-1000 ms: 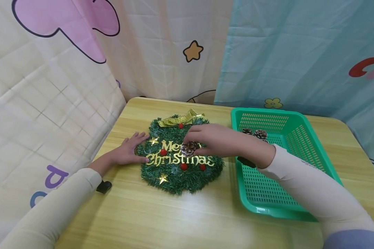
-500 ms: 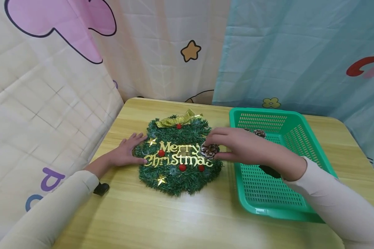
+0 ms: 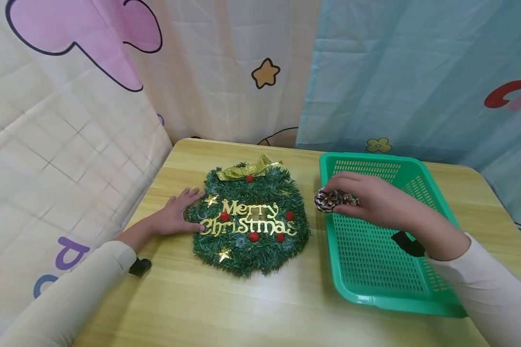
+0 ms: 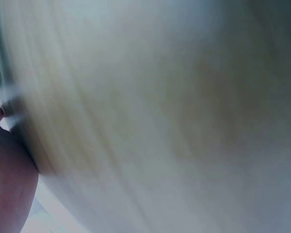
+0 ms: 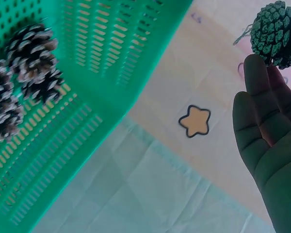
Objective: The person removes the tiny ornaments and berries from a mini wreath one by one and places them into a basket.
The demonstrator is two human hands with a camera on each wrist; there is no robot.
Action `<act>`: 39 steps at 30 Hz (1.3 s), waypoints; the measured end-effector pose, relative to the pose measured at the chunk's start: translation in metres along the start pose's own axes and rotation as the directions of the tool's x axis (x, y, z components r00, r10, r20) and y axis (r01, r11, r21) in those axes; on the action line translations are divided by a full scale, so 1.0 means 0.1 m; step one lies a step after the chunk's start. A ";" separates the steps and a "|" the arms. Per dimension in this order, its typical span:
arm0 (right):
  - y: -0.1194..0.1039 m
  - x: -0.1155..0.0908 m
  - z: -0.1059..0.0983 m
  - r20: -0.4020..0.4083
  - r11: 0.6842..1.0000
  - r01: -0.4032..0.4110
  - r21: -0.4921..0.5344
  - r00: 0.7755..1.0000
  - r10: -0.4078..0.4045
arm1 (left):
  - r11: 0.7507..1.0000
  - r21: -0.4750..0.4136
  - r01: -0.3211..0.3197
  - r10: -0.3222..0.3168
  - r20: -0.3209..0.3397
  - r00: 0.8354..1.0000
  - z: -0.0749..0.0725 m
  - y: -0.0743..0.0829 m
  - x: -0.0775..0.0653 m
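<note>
My right hand (image 3: 366, 197) pinches a white-tipped pine cone (image 3: 326, 199) between thumb and fingers, over the left rim of the green basket (image 3: 339, 270). In the right wrist view the same pine cone (image 5: 275, 35) shows a small string loop, held at the fingertips. My left hand (image 3: 173, 213) rests with spread fingers at the left edge of a green tinsel wreath (image 3: 247, 255) lying on the table. Gold "Merry Christmas" lettering (image 3: 248, 225), stars, red balls and a gold ribbon (image 3: 247, 170) decorate the wreath. The left wrist view is mostly blurred tabletop.
Several more pine cones (image 5: 33, 58) lie inside the basket, at its far left corner and partly hidden by my right hand in the head view. The wooden table (image 3: 243, 308) backs onto printed curtains (image 3: 373, 72). A black object (image 3: 140, 266) sits under my left wrist.
My right hand has carried the pine cone rightward, from over the wreath's lettering to the basket's left rim. A red ball on the wreath's right side is now uncovered. The left hand stays put.
</note>
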State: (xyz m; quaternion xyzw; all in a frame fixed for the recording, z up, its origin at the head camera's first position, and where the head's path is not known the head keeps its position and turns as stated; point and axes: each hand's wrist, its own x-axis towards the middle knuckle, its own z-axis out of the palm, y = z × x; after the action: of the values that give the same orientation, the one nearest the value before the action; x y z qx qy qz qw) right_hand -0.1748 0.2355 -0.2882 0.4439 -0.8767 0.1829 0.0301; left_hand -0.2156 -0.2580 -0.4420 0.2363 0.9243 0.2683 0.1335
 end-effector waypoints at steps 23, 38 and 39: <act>0.45 -0.26 0.08 0.151 0.952 -0.304 0.028 0.943 0.297 | 1.000 0.004 -0.003 0.003 -0.006 1.000 0.01 -0.01 -0.01; 0.62 -0.28 0.29 0.259 0.945 -0.327 -0.004 0.913 0.317 | 1.000 0.015 -0.015 0.015 -0.008 1.000 0.00 -0.03 0.01; 0.62 -0.28 0.30 0.267 0.945 -0.326 -0.008 0.910 0.317 | 1.000 0.014 -0.016 0.016 -0.009 1.000 0.00 -0.03 0.01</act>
State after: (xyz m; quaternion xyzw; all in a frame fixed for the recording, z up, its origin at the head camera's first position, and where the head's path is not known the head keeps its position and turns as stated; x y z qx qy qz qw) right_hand -0.2036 0.2806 -0.3402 0.3145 -0.9303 0.1406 -0.1258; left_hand -0.2172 -0.2592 -0.4440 0.2434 0.9249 0.2639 0.1254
